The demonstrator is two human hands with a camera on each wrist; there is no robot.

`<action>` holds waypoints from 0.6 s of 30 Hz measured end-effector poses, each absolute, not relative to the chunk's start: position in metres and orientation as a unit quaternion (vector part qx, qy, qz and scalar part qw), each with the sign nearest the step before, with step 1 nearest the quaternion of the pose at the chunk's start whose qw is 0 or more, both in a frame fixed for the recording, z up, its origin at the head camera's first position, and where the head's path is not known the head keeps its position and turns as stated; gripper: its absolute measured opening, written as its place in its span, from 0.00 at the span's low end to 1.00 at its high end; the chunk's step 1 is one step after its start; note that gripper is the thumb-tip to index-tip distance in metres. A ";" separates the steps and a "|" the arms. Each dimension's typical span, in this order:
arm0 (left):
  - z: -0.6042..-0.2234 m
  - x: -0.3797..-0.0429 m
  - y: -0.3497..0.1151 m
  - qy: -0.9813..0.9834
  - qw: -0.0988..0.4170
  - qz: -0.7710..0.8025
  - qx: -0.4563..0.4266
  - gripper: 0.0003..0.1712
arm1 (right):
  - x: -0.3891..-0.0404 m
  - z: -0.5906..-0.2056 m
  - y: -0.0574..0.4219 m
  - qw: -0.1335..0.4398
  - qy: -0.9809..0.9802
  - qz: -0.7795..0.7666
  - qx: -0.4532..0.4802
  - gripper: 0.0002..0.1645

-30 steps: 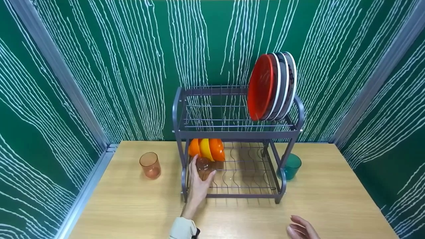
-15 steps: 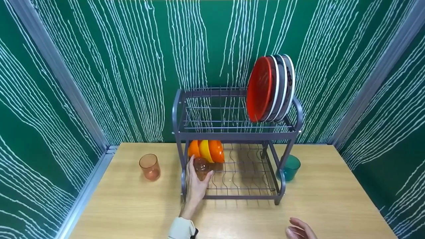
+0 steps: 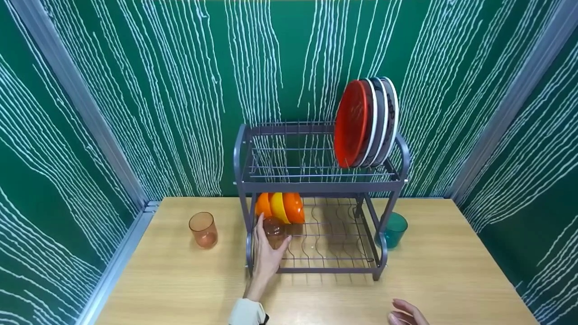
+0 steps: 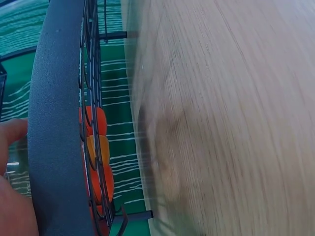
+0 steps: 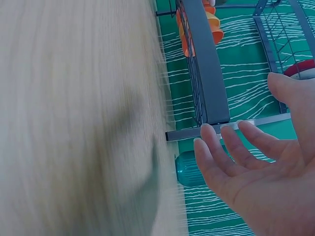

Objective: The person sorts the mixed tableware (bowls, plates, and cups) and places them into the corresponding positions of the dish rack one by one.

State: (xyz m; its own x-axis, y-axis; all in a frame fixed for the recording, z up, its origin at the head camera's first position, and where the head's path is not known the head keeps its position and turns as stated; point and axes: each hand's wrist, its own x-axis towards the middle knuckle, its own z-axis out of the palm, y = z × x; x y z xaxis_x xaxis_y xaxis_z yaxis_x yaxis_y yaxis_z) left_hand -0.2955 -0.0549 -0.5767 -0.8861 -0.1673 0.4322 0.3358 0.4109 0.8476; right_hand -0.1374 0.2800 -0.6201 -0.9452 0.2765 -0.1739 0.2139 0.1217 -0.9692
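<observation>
A clear brownish cup (image 3: 274,228) is at the left front of the lower tier of the dish rack (image 3: 323,186). My left hand (image 3: 266,258) reaches in from the front and holds it, thumb on its right side and fingers on its left. Right behind the cup lean orange and yellow bowls (image 3: 282,207), tilted on their sides. In the left wrist view the rack's front bar hides most of the cup and part of the left hand (image 4: 15,206). My right hand (image 5: 261,172) hangs in front of the rack's right side, fingers loosely bent, holding nothing.
Red and white-rimmed plates (image 3: 354,124) stand on edge at the right of the upper tier. An orange see-through cup (image 3: 204,230) stands left of the rack on the wooden table (image 3: 180,284). Behind the rack's right leg is a green cup (image 3: 396,229).
The left hand and the brownish cup have shifted slightly left within the lower tier. The whole head view has drifted a little; the right hand stays about where it was.
</observation>
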 end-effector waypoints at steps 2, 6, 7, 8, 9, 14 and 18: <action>-0.576 -0.295 -0.055 -0.804 0.230 -0.545 -0.053 0.56 | -0.137 -0.621 0.280 0.026 -0.747 0.643 -0.163 0.58; -0.575 -0.294 -0.056 -0.805 0.225 -0.546 -0.048 0.57 | -0.137 -0.620 0.280 0.022 -0.743 0.649 -0.165 0.56; -0.575 -0.294 -0.056 -0.807 0.225 -0.545 -0.045 0.57 | -0.136 -0.619 0.280 0.017 -0.742 0.649 -0.168 0.57; -0.574 -0.293 -0.056 -0.809 0.224 -0.542 -0.044 0.57 | -0.136 -0.618 0.280 0.010 -0.743 0.647 -0.173 0.58; -0.574 -0.293 -0.056 -0.811 0.225 -0.538 -0.043 0.57 | -0.136 -0.616 0.280 0.004 -0.746 0.642 -0.177 0.58; -0.572 -0.290 -0.056 -0.819 0.237 -0.520 -0.049 0.56 | -0.134 -0.610 0.280 -0.018 -0.748 0.634 -0.196 0.58; -0.570 -0.288 -0.057 -0.826 0.244 -0.505 -0.055 0.56 | -0.134 -0.609 0.279 -0.010 -0.743 0.642 -0.191 0.53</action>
State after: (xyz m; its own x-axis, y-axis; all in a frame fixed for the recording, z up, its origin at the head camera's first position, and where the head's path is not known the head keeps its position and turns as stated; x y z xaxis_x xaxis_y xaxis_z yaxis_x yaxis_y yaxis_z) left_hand -0.2884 -0.0573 -0.5703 -0.8747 -0.1562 0.4588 0.3368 0.4848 0.8072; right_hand -0.1341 0.2786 -0.6089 -0.9269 0.2702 -0.2606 0.2970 0.1031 -0.9493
